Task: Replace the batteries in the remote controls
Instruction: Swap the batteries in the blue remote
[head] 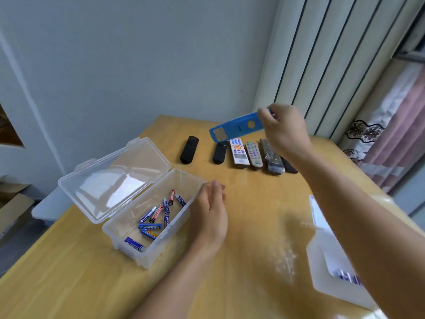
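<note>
My right hand grips one end of a blue remote and holds it in the air above a row of remotes on the table's far side. The row has two black remotes, a white one with orange buttons, a grey one and darker ones partly hidden behind my right wrist. A clear plastic box with its lid swung open holds several blue and red batteries. My left hand hovers by the box's right wall, fingers relaxed and holding nothing.
The wooden table carries a second translucent box at the right, with batteries partly hidden by my right forearm. A white radiator and a curtain stand behind the table. Cardboard boxes sit at the left.
</note>
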A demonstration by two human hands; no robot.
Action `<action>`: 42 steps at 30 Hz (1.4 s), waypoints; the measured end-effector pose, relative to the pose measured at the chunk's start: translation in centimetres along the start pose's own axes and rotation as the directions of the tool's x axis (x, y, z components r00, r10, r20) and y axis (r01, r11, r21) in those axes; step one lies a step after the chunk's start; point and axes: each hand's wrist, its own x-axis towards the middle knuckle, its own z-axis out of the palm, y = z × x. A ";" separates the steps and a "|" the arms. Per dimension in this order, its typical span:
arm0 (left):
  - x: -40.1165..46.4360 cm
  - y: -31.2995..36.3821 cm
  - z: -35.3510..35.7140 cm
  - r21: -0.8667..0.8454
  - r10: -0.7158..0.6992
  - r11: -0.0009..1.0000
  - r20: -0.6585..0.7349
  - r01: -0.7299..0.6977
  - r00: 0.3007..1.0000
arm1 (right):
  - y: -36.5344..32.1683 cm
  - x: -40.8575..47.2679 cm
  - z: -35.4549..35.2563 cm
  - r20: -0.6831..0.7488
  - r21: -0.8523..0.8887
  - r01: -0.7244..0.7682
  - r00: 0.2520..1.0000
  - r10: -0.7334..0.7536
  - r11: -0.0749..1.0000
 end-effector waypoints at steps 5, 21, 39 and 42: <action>-0.3 3.1 -1.3 -0.349 -0.310 0.712 0.622 0.610 0.719 | 3.8 -7.1 -8.7 0.572 0.480 -0.512 0.798 0.188 0.712; -7.9 2.9 1.9 -0.119 -0.207 0.883 0.769 0.453 0.605 | 6.0 -16.0 -10.0 0.426 0.116 0.112 0.892 -0.151 0.987; -7.3 3.2 1.3 0.026 -0.305 0.915 0.699 0.403 0.647 | 4.4 -17.8 -8.9 0.367 -0.138 0.472 0.841 -0.397 0.871; -7.0 3.4 1.2 0.012 -0.330 0.900 0.674 0.436 0.661 | 4.4 -17.9 -8.2 0.295 -0.047 0.381 0.888 -0.352 0.923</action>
